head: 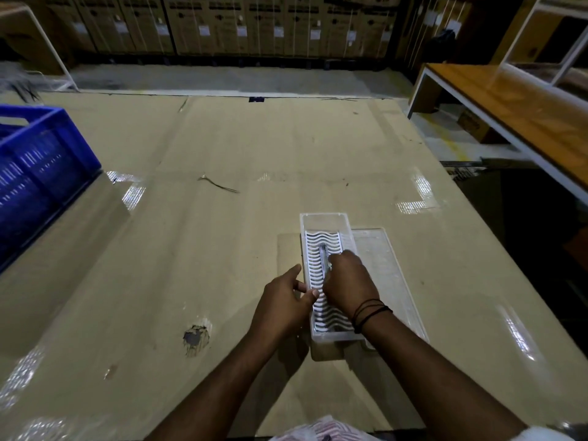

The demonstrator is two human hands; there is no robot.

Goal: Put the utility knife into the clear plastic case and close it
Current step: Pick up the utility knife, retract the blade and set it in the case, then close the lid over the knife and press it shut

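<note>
The clear plastic case (324, 222) lies open on the cardboard-covered table, with a white wavy-ribbed insert inside. Its clear lid (385, 268) lies flat to the right of the tray. My right hand (348, 283) is over the tray, fingers closed on the utility knife (324, 253), a slim grey tool whose far end rests along the insert; the rest is hidden under the hand. My left hand (283, 305) touches the tray's left rim with thumb and fingertips, holding nothing else.
A blue plastic crate (38, 167) stands at the table's left edge. A hole in the cardboard (194, 338) is near the left forearm. A wooden bench with a white frame (509, 100) stands at the right. Stacked cartons line the back wall.
</note>
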